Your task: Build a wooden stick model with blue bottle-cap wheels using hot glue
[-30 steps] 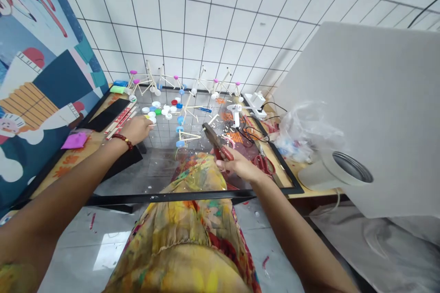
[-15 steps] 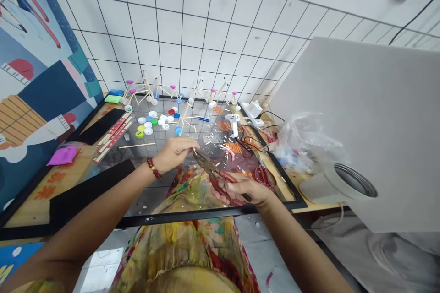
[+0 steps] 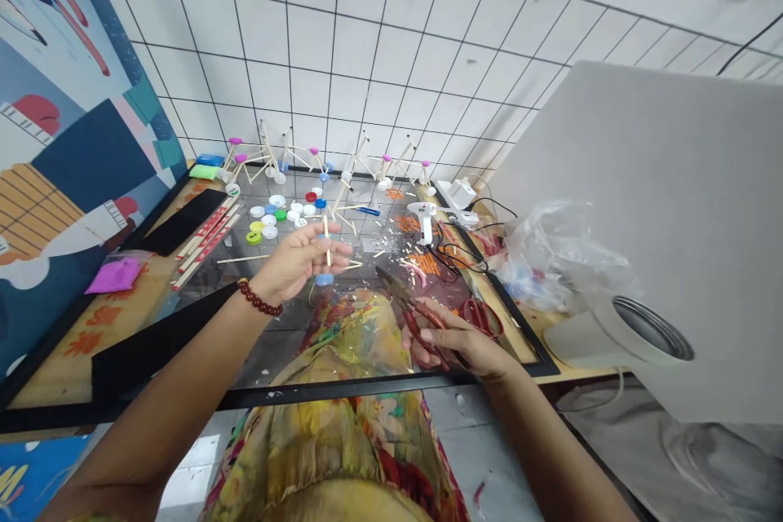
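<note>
My left hand (image 3: 299,261), a beaded bracelet at its wrist, holds a short pale wooden stick (image 3: 327,241) upright between thumb and fingers. In my right hand (image 3: 453,338) are pliers (image 3: 400,294) with red handles, their jaws pointing up and left, apart from the stick. Beyond my left hand lie several coloured bottle caps (image 3: 280,214) and a small stick figure (image 3: 339,204). Chopped stick bits (image 3: 391,245) are scattered on the dark glass tabletop past the pliers.
Several stick models (image 3: 269,155) stand along the back edge. A white glue gun (image 3: 423,220) with a black cable is right of centre, near red-handled scissors (image 3: 483,314). Further right are a plastic bag (image 3: 544,253) and a white cylinder (image 3: 587,338). Red-wrapped sticks (image 3: 205,241) lie left.
My left hand has moved up and left with the stick, away from the plier jaws. The pliers in my right hand have shifted right. The view has turned slightly.
</note>
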Demonstrator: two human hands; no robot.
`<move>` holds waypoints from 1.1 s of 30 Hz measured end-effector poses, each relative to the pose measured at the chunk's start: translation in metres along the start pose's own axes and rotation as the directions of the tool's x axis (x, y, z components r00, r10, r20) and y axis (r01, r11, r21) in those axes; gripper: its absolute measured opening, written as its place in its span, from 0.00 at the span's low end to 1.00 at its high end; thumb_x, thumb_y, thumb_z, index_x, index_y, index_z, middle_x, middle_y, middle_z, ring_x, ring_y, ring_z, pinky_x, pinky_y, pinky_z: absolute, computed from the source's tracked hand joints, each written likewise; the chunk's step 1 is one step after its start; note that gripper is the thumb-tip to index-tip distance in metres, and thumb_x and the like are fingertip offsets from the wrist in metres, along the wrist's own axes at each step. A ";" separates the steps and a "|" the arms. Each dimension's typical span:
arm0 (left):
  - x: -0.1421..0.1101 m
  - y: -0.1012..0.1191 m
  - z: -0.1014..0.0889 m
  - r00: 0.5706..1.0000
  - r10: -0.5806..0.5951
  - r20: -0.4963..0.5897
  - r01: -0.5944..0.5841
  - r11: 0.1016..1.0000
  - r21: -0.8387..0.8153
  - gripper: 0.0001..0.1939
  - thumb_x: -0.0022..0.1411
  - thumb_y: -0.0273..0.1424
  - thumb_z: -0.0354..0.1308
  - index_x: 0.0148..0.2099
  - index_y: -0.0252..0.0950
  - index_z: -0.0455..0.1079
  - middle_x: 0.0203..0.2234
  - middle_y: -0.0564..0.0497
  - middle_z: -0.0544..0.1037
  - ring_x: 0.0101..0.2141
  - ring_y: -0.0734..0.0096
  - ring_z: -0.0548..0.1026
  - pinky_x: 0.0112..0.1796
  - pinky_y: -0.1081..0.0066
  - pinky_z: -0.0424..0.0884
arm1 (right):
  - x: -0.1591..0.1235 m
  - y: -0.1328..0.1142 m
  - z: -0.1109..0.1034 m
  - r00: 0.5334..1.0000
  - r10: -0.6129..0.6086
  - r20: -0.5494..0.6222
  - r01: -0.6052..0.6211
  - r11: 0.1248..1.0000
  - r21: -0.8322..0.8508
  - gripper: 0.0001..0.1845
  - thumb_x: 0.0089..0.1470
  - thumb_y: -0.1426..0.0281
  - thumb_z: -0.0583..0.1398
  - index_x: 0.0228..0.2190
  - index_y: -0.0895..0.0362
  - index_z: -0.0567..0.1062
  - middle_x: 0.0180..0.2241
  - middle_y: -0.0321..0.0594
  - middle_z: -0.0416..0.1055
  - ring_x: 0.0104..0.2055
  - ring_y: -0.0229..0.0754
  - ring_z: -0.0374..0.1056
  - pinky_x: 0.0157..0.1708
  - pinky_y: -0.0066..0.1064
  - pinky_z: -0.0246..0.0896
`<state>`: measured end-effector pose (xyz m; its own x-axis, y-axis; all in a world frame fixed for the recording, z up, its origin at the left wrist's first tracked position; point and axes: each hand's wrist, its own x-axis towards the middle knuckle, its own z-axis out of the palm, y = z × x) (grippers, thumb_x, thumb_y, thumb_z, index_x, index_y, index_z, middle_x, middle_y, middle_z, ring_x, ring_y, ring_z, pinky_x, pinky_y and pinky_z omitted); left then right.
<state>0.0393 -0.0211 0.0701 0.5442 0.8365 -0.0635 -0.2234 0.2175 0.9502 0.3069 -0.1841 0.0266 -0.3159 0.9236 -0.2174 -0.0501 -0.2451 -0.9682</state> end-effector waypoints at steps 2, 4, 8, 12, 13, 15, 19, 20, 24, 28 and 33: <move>-0.008 -0.010 0.005 0.984 -0.137 0.118 0.144 0.988 -0.057 0.20 0.55 0.31 0.68 0.49 0.33 0.69 0.34 0.44 0.83 0.29 0.67 0.82 0.34 0.67 0.79 | 0.004 0.002 0.008 0.998 0.010 -0.054 -0.004 0.995 0.100 0.17 0.52 0.67 0.63 0.42 0.52 0.64 0.36 0.39 0.74 0.26 0.36 0.67 0.21 0.26 0.53; -0.014 -0.024 0.011 0.959 -0.211 0.187 0.228 0.971 -0.074 0.19 0.54 0.32 0.69 0.46 0.32 0.70 0.33 0.43 0.83 0.31 0.65 0.82 0.35 0.67 0.79 | 0.007 0.002 0.014 0.995 0.026 -0.097 -0.011 0.989 0.147 0.17 0.49 0.70 0.63 0.39 0.51 0.64 0.36 0.37 0.73 0.27 0.38 0.68 0.22 0.26 0.55; -0.020 -0.044 0.018 0.928 -0.266 0.260 0.292 0.954 -0.067 0.18 0.52 0.35 0.70 0.41 0.30 0.72 0.30 0.43 0.82 0.29 0.66 0.81 0.31 0.71 0.78 | 0.007 -0.005 0.018 0.985 0.067 -0.160 -0.053 0.995 0.087 0.14 0.40 0.75 0.63 0.32 0.54 0.69 0.32 0.35 0.70 0.27 0.35 0.63 0.24 0.26 0.54; -0.021 -0.048 0.021 0.920 -0.261 0.293 0.290 0.955 -0.058 0.21 0.52 0.37 0.70 0.44 0.31 0.71 0.27 0.47 0.81 0.21 0.74 0.76 0.22 0.78 0.71 | 0.005 -0.010 0.018 0.978 0.028 -0.204 -0.026 1.000 0.011 0.14 0.34 0.77 0.63 0.29 0.55 0.74 0.35 0.37 0.70 0.35 0.38 0.63 0.30 0.27 0.55; -0.022 -0.049 0.022 0.920 -0.257 0.297 0.286 0.956 -0.059 0.22 0.52 0.38 0.70 0.45 0.31 0.71 0.26 0.47 0.80 0.19 0.76 0.75 0.20 0.79 0.68 | 0.004 -0.011 0.019 0.977 0.024 -0.211 -0.028 1.000 -0.015 0.15 0.34 0.77 0.63 0.30 0.55 0.76 0.35 0.37 0.70 0.38 0.39 0.63 0.33 0.27 0.56; -0.023 -0.049 0.024 0.913 -0.266 0.308 0.296 0.954 -0.054 0.22 0.51 0.38 0.70 0.45 0.31 0.72 0.26 0.47 0.80 0.18 0.78 0.73 0.19 0.80 0.66 | 0.004 -0.011 0.019 0.979 0.032 -0.201 -0.045 0.997 -0.061 0.18 0.35 0.77 0.63 0.34 0.54 0.77 0.36 0.37 0.70 0.40 0.41 0.64 0.36 0.29 0.58; -0.022 -0.044 0.024 0.946 -0.246 0.210 0.266 0.961 -0.071 0.21 0.47 0.40 0.73 0.39 0.30 0.75 0.28 0.47 0.80 0.25 0.72 0.79 0.25 0.76 0.74 | 0.010 -0.010 0.018 0.977 -0.019 -0.213 -0.032 0.972 -0.233 0.18 0.41 0.72 0.63 0.38 0.54 0.75 0.36 0.37 0.68 0.39 0.42 0.65 0.38 0.32 0.60; -0.021 -0.041 0.023 0.966 -0.211 0.148 0.225 0.971 -0.086 0.21 0.46 0.41 0.73 0.37 0.30 0.76 0.28 0.47 0.80 0.27 0.70 0.80 0.28 0.75 0.76 | 0.013 -0.010 0.016 0.966 -0.072 -0.250 -0.020 0.937 -0.349 0.15 0.43 0.71 0.62 0.38 0.55 0.75 0.36 0.38 0.68 0.40 0.42 0.65 0.39 0.33 0.60; -0.016 -0.032 0.015 0.994 -0.068 -0.083 0.058 0.992 -0.115 0.23 0.43 0.41 0.75 0.37 0.30 0.79 0.25 0.49 0.79 0.27 0.73 0.78 0.30 0.75 0.76 | 0.028 -0.008 0.006 0.884 -0.313 -0.346 -0.138 0.534 -0.834 0.07 0.51 0.67 0.62 0.34 0.55 0.72 0.40 0.43 0.68 0.42 0.46 0.66 0.43 0.37 0.61; -0.014 -0.038 0.016 0.987 -0.068 -0.147 0.052 0.992 -0.115 0.22 0.37 0.40 0.77 0.33 0.31 0.80 0.22 0.52 0.77 0.23 0.77 0.75 0.25 0.78 0.72 | 0.038 0.006 0.001 0.847 -0.345 -0.403 -0.306 0.304 -0.902 0.18 0.53 0.65 0.65 0.43 0.57 0.68 0.42 0.46 0.71 0.45 0.50 0.69 0.43 0.37 0.63; -0.017 -0.053 0.026 0.989 -0.099 -0.111 0.095 0.995 -0.036 0.20 0.40 0.40 0.75 0.33 0.31 0.81 0.21 0.49 0.78 0.22 0.78 0.73 0.25 0.76 0.71 | 0.042 0.014 -0.001 0.808 -0.416 -0.417 -0.383 0.167 -0.908 0.10 0.60 0.67 0.59 0.42 0.60 0.70 0.40 0.51 0.73 0.44 0.53 0.69 0.44 0.40 0.64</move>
<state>0.0629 -0.0604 0.0287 0.4702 0.8618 -0.1904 -0.1999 0.3141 0.9281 0.2940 -0.1486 0.0037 0.1612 0.9711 0.1759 0.9734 -0.1271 -0.1904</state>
